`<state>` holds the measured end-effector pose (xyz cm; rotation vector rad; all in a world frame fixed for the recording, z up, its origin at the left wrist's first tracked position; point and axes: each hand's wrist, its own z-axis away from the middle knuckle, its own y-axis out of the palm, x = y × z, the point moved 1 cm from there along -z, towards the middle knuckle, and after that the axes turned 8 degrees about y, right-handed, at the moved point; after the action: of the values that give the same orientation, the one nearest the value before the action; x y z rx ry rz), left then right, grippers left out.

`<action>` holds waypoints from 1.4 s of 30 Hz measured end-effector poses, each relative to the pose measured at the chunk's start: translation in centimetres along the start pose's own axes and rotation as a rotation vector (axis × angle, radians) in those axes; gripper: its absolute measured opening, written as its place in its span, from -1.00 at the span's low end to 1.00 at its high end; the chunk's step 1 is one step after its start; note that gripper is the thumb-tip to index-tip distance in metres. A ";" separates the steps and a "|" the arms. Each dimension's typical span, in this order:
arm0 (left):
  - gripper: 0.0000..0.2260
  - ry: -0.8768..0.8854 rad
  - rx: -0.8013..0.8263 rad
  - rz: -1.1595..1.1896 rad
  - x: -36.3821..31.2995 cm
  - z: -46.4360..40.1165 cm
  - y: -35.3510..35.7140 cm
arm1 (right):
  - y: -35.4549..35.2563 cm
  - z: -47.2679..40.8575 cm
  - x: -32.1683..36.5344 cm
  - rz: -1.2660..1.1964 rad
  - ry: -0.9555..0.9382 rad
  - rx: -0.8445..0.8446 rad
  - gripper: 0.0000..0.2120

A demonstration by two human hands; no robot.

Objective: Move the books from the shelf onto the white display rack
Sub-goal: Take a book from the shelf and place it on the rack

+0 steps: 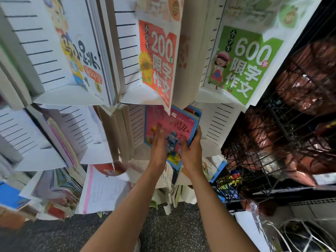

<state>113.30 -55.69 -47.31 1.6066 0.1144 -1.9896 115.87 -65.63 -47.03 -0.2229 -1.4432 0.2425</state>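
Note:
A pink book with a blue border and a robot picture [171,126] stands at the front of a small stack in a middle pocket of the white display rack [216,122]. My right hand [192,151] grips the stack's right edge, fingers curled round it. My left hand [160,148] lies flat with straight fingers against the pink cover. Above hang an orange "200" book [158,66] and a green "600" book [245,66] in upper pockets.
More books fill rack pockets at the left [80,57] and below [60,190]. A black wire basket [283,142] of reddish packaged goods stands close at the right. Dark speckled floor [172,226] lies under my arms.

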 end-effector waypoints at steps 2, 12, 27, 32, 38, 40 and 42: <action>-0.49 -0.026 -0.018 0.022 -0.3 0.1 0.1 | -0.3 -0.3 -0.2 0.020 -0.002 0.016 -0.40; -0.51 -0.089 -0.040 0.039 -0.2 1.1 -0.2 | -0.3 1.0 -0.6 0.137 0.040 -0.118 -0.34; -0.72 0.037 0.164 -0.159 -1.8 3.7 -1.4 | -1.0 2.4 0.9 0.191 -0.035 -0.117 -0.34; -0.38 0.241 0.193 -0.493 -3.5 6.2 -2.4 | -2.9 5.7 3.8 0.178 -0.130 -0.128 -0.44; -0.40 0.443 0.184 -0.923 -8.7 12.2 -3.3 | -6.3 10.9 8.4 0.286 -0.178 -0.087 -0.42; -0.35 0.488 0.145 -1.020 -11.0 15.1 -3.8 | -7.4 13.3 10.1 0.328 -0.222 -0.087 -0.42; -0.33 0.536 0.107 -1.090 -13.5 18.3 -4.6 | -8.3 16.0 12.1 0.352 -0.250 -0.072 -0.42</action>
<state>96.72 -54.30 -31.21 2.4089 1.3528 -2.1771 101.58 -69.89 -31.30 -0.5216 -1.6569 0.5196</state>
